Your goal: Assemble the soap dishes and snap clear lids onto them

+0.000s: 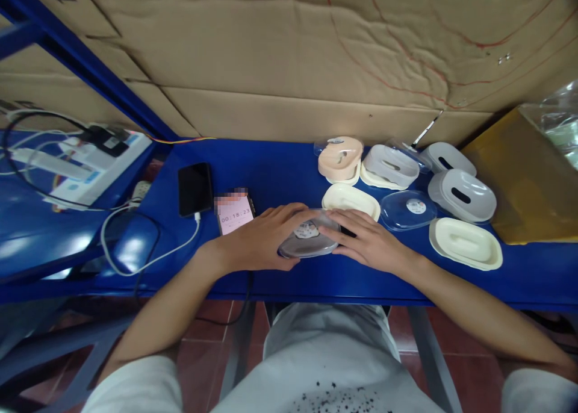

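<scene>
**Both hands press on a clear-lidded box at the blue bench**

A person's 2 bare hands meet over a small oval box with a clear lid (309, 239) at the near edge of the blue bench (280, 172). The left hand (262, 239) lies flat across its left side, fingers spread over the lid; the right hand (368, 241) covers the right end, fingers extended and resting on it. Neither hand pinches; both bear down from above.

Just beyond the box sits a cream oval tray (351, 200), with a loose clear lid (407, 209) beside it and another cream tray (465, 243) to the right. To the left, a phone showing a timer (235, 214) lies beside a black phone (195, 188) on a white cable (149, 257).

Farther back stand a pink box (339, 158), 3 white lids (460, 194) and a power strip (97, 163), against a cardboard wall (289, 58).
</scene>
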`<state>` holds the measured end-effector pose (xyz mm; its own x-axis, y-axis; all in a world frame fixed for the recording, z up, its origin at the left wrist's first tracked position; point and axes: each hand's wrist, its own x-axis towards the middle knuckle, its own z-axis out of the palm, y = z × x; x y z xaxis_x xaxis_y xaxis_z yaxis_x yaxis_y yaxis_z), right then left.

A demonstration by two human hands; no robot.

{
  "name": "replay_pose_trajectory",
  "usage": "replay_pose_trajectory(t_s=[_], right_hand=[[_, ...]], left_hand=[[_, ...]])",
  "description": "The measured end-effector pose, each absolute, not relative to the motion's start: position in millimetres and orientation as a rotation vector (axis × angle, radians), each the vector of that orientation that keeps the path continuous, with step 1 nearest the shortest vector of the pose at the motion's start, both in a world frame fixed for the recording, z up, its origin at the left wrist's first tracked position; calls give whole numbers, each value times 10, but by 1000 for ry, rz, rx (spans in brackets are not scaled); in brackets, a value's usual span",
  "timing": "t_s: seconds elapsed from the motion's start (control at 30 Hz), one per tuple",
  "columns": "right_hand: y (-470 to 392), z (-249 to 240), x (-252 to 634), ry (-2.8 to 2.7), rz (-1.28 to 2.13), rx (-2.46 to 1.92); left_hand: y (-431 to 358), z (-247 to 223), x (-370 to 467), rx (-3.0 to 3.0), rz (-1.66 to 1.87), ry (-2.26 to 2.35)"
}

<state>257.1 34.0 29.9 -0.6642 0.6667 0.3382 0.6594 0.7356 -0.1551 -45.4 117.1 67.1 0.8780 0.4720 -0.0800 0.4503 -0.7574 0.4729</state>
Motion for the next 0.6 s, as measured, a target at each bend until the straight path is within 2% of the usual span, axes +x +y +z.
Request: replay_pose_trajectory(t_s=[0.33,0.6], right_hand=[[369,314,2568,-2546,171,-1093],[403,309,2558,-2501,265,-1130]], left_hand=[[907,639,-259,2814,21,1008],[880,643,-199,2715,157,1030]])
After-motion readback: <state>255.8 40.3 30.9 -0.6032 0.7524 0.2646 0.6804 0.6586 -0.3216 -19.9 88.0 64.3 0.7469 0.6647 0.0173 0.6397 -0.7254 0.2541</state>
